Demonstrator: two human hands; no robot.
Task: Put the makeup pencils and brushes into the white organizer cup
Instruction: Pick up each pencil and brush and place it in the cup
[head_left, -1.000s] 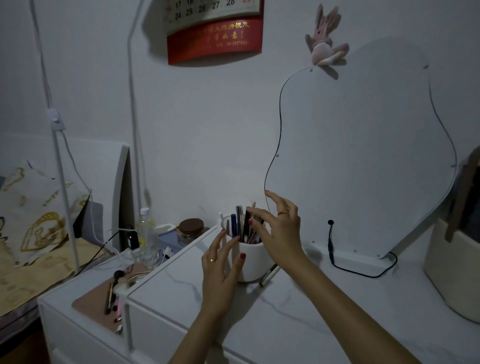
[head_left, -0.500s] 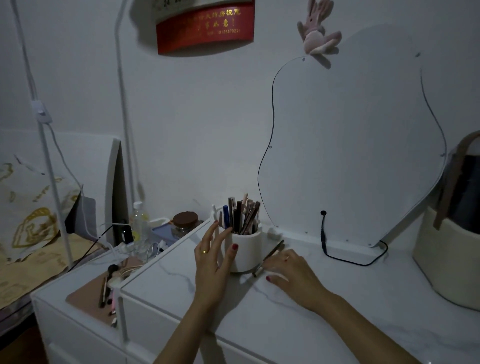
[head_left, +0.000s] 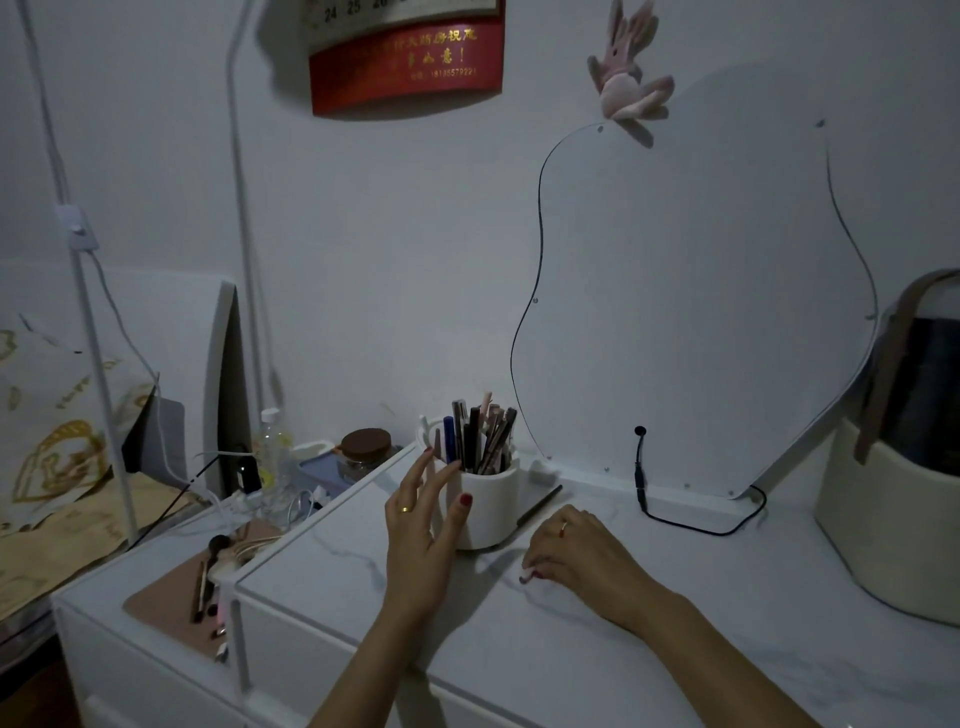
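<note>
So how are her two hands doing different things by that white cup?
The left hand is raised upright beside the white organizer cup, fingers straight and spread; the right hand lies low on the marble tabletop, fingers curled down. The left holds nothing; the right's fingertips reach a small object, grip unclear. Both wear a ring and red nail polish.

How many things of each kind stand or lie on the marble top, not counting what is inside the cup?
White organizer cup: 1
Loose dark pencil beside the cup: 1
Mirror panel leaning on the wall: 1
Cream basket at the right: 1
Black cable: 1
Total: 5
</note>
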